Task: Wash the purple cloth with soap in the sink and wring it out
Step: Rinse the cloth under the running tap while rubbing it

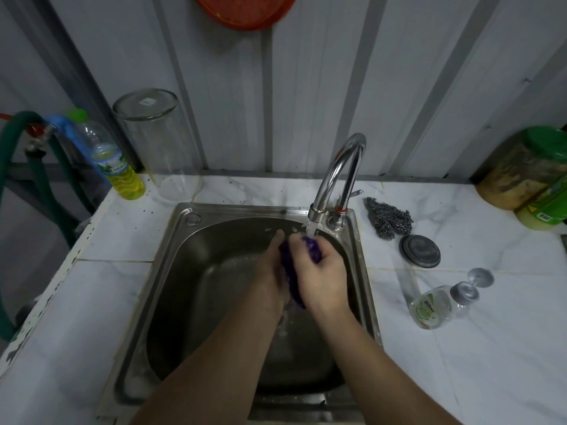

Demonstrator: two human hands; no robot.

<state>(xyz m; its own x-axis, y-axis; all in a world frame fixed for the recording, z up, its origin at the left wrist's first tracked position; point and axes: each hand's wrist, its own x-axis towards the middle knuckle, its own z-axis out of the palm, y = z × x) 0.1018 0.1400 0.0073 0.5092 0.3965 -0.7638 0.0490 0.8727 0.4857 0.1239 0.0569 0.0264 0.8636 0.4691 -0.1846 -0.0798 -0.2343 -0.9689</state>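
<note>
Purple cloth (pixel 290 271) bunched up, sandwiched between both hands over the steel sink (pixel 171 265), just under the faucet (pixel 340 176); water stream (pixel 311 228) running from the spout onto the cloth's upper end. Left hand (pixel 270 271) pressed against the cloth's left side, fingers together and pointing away toward the back of the basin; slightly motion-blurred. Right hand (pixel 319 271) wrapped over the cloth from the right, fingers curled shut around the bunch; purple showing at the top near the thumb and at the bottom by the wrist. Drips and foam specks below the hands in the basin.

On the white marble-pattern surface (pixel 460 348), right of sink: steel wool scrubber (pixel 389 220) near the faucet base; round metal lid (pixel 419 251) just in front of it; clear soap bottle (pixel 441 303) lying on its side, silver pump head pointing right. Far right corner: green-lidded jar (pixel 527 170) against the wall.

Left of sink, back edge: upturned clear glass jar (pixel 156 142), base up; beside it a plastic bottle (pixel 110 154) with yellow liquid and green cap. Green hose (pixel 18 154) looping off the left edge. Red-orange plastic tray (pixel 245 10) hanging on the corrugated wall above.
</note>
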